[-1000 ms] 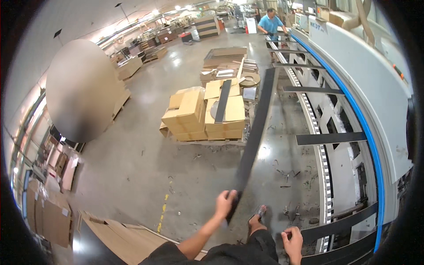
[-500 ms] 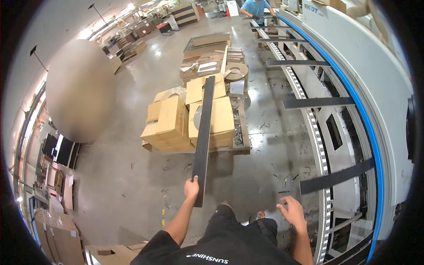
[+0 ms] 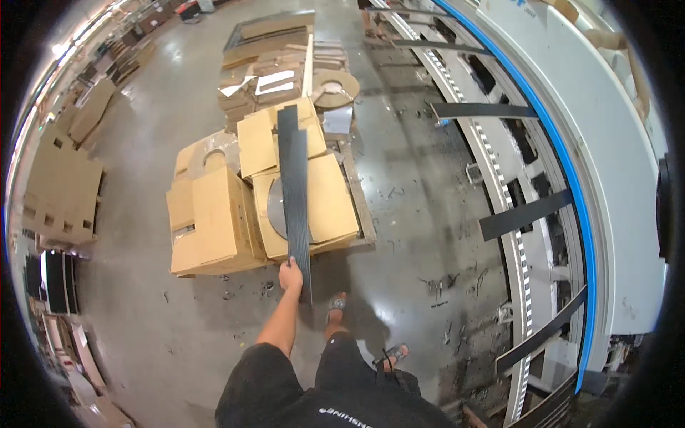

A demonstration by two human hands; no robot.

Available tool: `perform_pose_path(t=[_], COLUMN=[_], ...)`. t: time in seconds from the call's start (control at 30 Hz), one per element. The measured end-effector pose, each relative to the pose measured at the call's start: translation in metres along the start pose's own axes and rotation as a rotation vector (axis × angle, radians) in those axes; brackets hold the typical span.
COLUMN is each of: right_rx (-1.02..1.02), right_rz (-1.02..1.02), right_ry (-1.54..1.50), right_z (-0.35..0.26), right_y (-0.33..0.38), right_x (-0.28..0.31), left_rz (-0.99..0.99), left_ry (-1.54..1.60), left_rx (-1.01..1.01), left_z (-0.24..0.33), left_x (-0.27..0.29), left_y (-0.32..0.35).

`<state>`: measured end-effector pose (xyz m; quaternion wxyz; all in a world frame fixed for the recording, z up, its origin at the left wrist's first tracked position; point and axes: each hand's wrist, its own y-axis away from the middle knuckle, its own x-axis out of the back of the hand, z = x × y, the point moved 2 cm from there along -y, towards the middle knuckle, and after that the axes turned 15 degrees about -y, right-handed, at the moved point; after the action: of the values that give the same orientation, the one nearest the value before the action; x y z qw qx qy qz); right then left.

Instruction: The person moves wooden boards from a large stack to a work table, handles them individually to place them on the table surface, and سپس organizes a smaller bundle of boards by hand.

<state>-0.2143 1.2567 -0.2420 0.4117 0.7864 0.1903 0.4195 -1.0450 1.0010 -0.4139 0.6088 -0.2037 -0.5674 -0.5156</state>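
Since a second ago: long black plank (image 3: 294,192) swung from tilting rightward beside the conveyor to pointing straight ahead, now lying over the stacked cardboard boxes (image 3: 242,200).

Plank: dark, flat, narrow; near end gripped at its left edge by the left hand (image 3: 290,274), fingers closed around it; far end reaching past the upper boxes.

Right hand: out of view now, state not determinable.

Boxes: tan, flattened and stacked on a wooden pallet (image 3: 360,207), directly ahead of the person's sandalled feet (image 3: 337,303).

Further stacks of cardboard (image 3: 275,50) beyond.

Right side: curved conveyor with a blue rim (image 3: 564,178), black planks (image 3: 524,214) laid across its frame.

Floor: grey concrete (image 3: 421,235), scattered debris.
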Motion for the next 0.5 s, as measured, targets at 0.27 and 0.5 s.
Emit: perform_pose_path(t=[0.27,0.5], right_rx=[-0.114,-0.085], right_rz=[0.043,0.106], right_ry=[-0.495,-0.666], right_z=[0.055,0.015], right_y=[0.064,0.04], right_x=[-0.112,-0.165], left_rz=[-0.165,-0.131], left_ry=[0.028,-0.257], left_rx=[-0.054,-1.351], left_z=[0.08,0.128], left_x=[0.026,-0.018], left_y=[-0.115,0.014])
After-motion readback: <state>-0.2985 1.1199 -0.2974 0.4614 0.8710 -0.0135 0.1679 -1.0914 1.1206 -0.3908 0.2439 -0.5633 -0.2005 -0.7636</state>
